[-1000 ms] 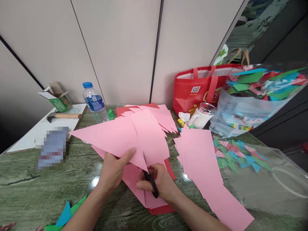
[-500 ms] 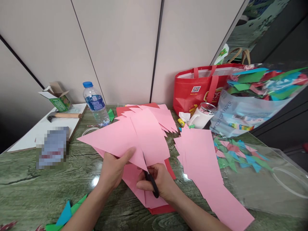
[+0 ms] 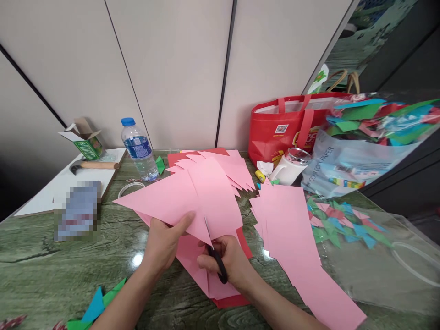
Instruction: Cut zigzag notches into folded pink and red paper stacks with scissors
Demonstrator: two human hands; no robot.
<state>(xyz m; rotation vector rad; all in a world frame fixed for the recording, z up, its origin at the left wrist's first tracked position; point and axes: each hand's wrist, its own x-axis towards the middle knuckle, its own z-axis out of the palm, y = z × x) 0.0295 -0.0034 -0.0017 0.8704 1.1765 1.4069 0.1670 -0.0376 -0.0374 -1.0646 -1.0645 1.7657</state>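
Plainly, R hand [image 3: 231, 262] grips scissors [image 3: 219, 266] on ppr [image 3: 168, 195]; bag [image 3: 343, 158] says "COPY PAPER".

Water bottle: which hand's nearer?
Left. The left hand, holding pink paper, is in front and slightly right of the bottle; the right hand, on scissors, is farther right.

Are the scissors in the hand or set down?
In hand: the right hand grips the scissors, their visible blade at the pink paper.

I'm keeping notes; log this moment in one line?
left hand: holds pink paper | right hand: holds scissors at paper | bottle: upright, capped
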